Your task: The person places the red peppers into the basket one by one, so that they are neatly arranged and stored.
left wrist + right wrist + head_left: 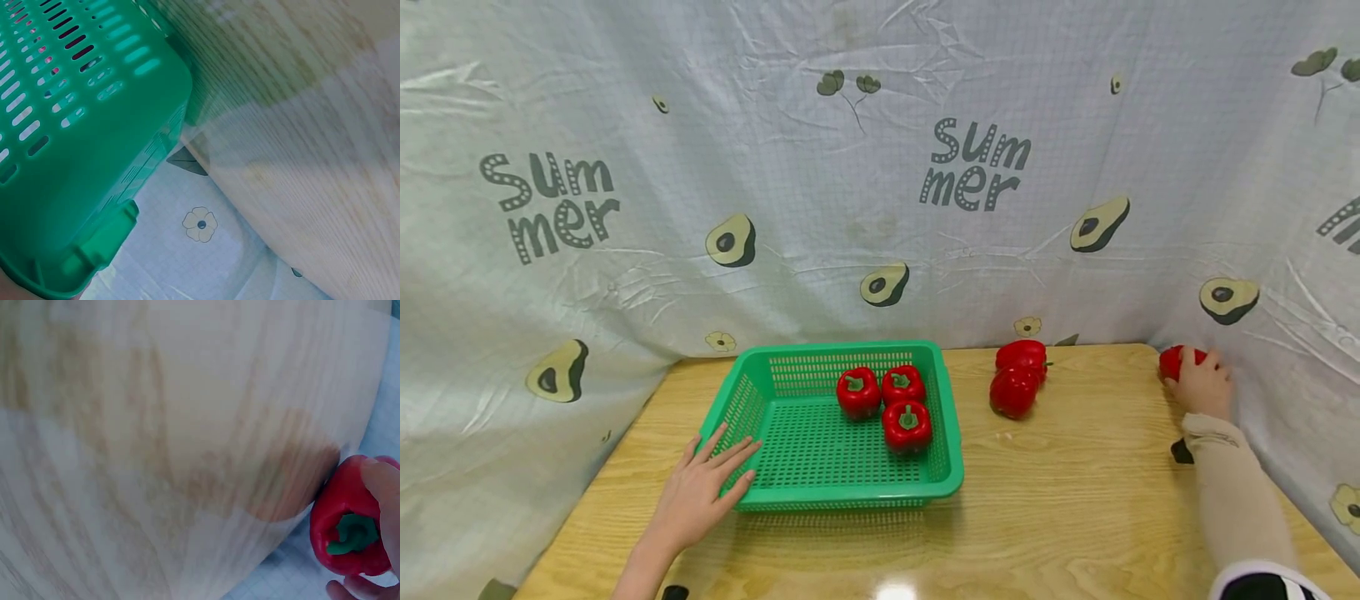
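Note:
At the table's far right corner, my right hand point(1204, 385) grips a red bell pepper point(1171, 363). The right wrist view shows that pepper point(340, 515) with its green stem facing the camera and the thumb point(382, 481) over its side. My left hand point(696, 493) rests on the left rim of a green plastic basket point(842, 497), its fingers spread and straight. Inside the basket, toward its right side, stand three red bell peppers point(907, 427), stems up. From the left wrist, the basket's slotted wall point(94, 119) fills the left of the view.
Two more red peppers point(1015, 392) lie against each other on the wooden table point(1075, 500), right of the basket. A printed cloth point(820, 208) hangs behind the table and along its sides. A small black object point(1182, 452) shows beside the right wrist.

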Action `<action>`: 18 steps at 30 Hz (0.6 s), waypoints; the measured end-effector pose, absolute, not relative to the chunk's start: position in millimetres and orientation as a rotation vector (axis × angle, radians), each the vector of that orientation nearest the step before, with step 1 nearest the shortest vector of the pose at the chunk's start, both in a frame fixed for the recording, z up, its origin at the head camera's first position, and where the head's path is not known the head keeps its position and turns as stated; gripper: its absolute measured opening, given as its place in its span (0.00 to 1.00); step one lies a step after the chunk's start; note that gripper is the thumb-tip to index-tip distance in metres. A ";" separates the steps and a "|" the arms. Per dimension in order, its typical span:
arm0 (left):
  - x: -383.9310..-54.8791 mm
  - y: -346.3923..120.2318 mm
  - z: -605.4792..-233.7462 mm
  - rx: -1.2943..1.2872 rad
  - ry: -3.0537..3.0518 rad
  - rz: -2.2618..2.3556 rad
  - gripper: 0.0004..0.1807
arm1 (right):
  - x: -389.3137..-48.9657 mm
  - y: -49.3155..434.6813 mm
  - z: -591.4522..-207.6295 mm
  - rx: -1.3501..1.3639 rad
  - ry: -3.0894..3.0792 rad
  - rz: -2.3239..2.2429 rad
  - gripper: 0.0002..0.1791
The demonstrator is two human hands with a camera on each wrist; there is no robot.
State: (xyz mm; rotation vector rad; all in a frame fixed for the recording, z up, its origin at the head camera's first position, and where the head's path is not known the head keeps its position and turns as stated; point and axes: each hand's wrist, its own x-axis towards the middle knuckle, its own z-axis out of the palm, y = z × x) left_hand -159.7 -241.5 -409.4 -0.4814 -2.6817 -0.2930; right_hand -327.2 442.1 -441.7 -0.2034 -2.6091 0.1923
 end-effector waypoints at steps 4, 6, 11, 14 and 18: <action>-159.2 -241.6 -409.6 -0.480 -2.683 -0.293 0.21 | -327.1 438.7 -441.0 -0.168 -2.650 0.153 0.28; -159.2 -241.7 -409.7 -0.478 -2.684 -0.293 0.21 | -328.3 438.3 -441.3 -0.149 -2.662 0.151 0.28; -159.1 -241.5 -409.8 -0.476 -2.682 -0.291 0.20 | -329.8 441.7 -444.0 -0.091 -2.681 0.190 0.30; -159.1 -241.5 -409.5 -0.476 -2.690 -0.286 0.20 | -328.3 444.5 -444.6 -0.058 -2.716 0.214 0.33; -158.6 -242.1 -409.0 -0.473 -2.702 -0.286 0.20 | -325.6 445.6 -443.0 -0.018 -2.773 0.241 0.36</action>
